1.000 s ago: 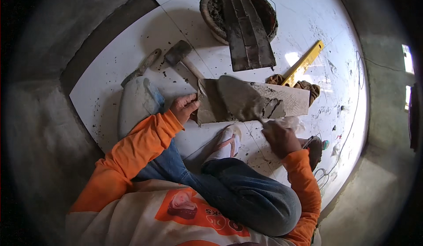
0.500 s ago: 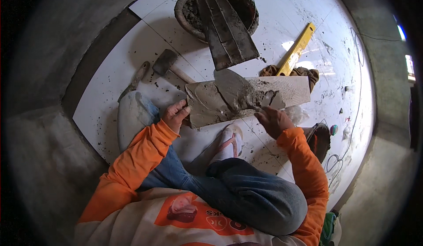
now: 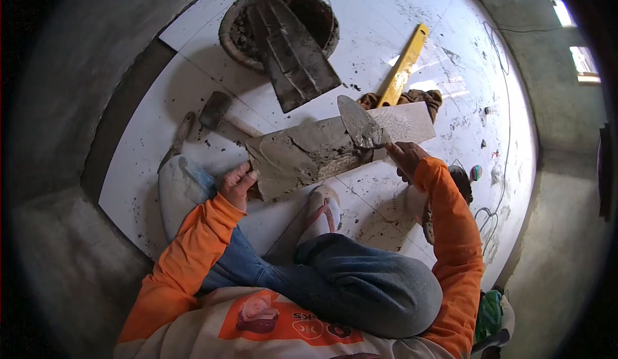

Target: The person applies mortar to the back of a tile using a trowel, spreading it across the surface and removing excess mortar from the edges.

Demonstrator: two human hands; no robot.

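Note:
A long pale tile strip (image 3: pixel 417 122) lies across in front of me, with grey mortar (image 3: pixel 286 159) spread over its left and middle parts. Its right end shows a ribbed, barer surface. My left hand (image 3: pixel 237 185) grips the strip's left end, thumb on the upper face. In my right hand (image 3: pixel 407 159) is the handle of a pointed trowel (image 3: pixel 358 124), mostly hidden by my fingers. The trowel's mortar-smeared blade points away from me over the right half of the strip. Whether the blade touches the mortar there, I cannot tell.
Beyond the strip stands a mortar bucket (image 3: pixel 225 49) with a dark ridged slab (image 3: pixel 295 56) across it. A mallet (image 3: pixel 217 109) and another handled tool (image 3: pixel 183 134) lie left. A yellow level (image 3: pixel 404 64) rests on a brown cloth (image 3: pixel 430 101). A cable (image 3: pixel 505 95) runs along the right.
My right hand and the trowel have moved right along the strip, exposing a rough patch of mortar. My left hand still grips the left end. The whole view has shifted slightly.

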